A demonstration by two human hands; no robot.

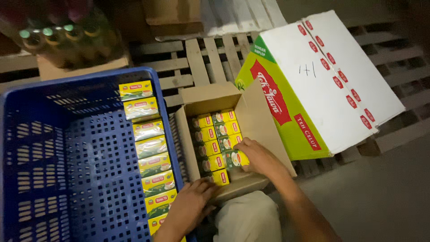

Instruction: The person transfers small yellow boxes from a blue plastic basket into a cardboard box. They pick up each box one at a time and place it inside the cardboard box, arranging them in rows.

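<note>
At lower centre of the frame, our right hand (pixel 260 157) curls closed on a yellow-green tea packet (pixel 236 158) inside the open carton (pixel 251 112), while our left hand (pixel 192 201), fingers loosely together, presses the carton's near edge.

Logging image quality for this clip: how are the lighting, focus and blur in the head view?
Head view: dim, warm light, corners dark; bottles at top left blurred; small yellow boxes in the open carton and both hands, left hand, right hand, reasonably sharp; no glare.
</note>
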